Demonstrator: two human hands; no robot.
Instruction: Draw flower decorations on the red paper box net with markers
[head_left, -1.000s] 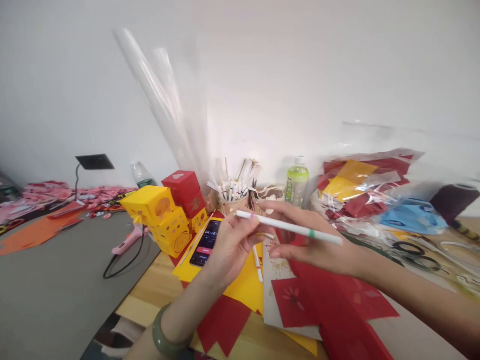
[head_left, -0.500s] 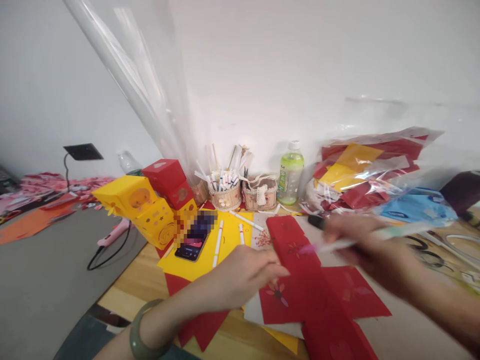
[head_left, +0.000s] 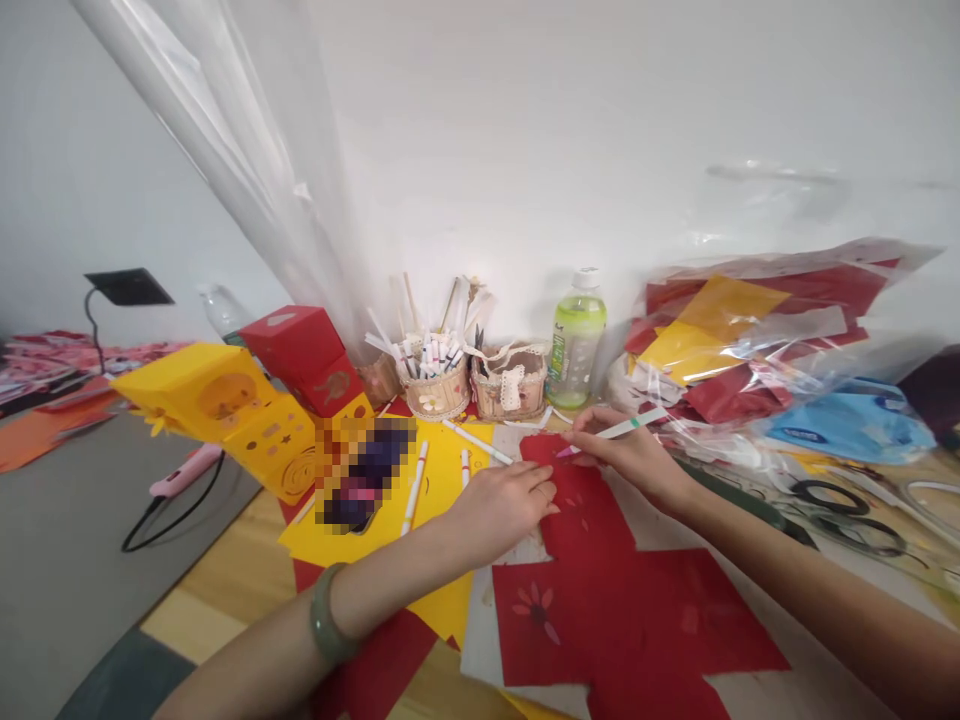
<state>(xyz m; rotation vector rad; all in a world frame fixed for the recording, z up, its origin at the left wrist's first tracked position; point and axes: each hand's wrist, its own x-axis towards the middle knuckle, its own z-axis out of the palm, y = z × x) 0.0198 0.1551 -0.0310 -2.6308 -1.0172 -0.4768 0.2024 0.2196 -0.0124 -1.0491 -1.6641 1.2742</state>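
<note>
Red card [head_left: 637, 600], cut in a cross shape, lies on a grey board [head_left: 480, 640] between the person's forearms, as seen from the head view. Its upper flap points away from the person and ends before a wicker pen basket [head_left: 439, 402], a second wicker basket [head_left: 489, 395] and a green drink bottle [head_left: 579, 345]. The lower part runs out of view. Along the left flap a narrow strip of board shows, then yellow paper [head_left: 439, 590] with loose white markers [head_left: 415, 490] on it. To the right, a wider stretch of board shows before the black-handled scissors [head_left: 855, 515]. Petal shapes mark the left flap and the upper flap.

The right hand [head_left: 626, 455] holds a white marker pen [head_left: 628, 425] in a narrow pinch, its pinkish-purple tip at the far end of the upper flap; I can't tell whether it touches. The left hand [head_left: 510, 505], below a green bangle [head_left: 331, 615] on the arm, lies palm down, its fingers close together and slightly bent, resting on the upper flap's left edge.
</note>
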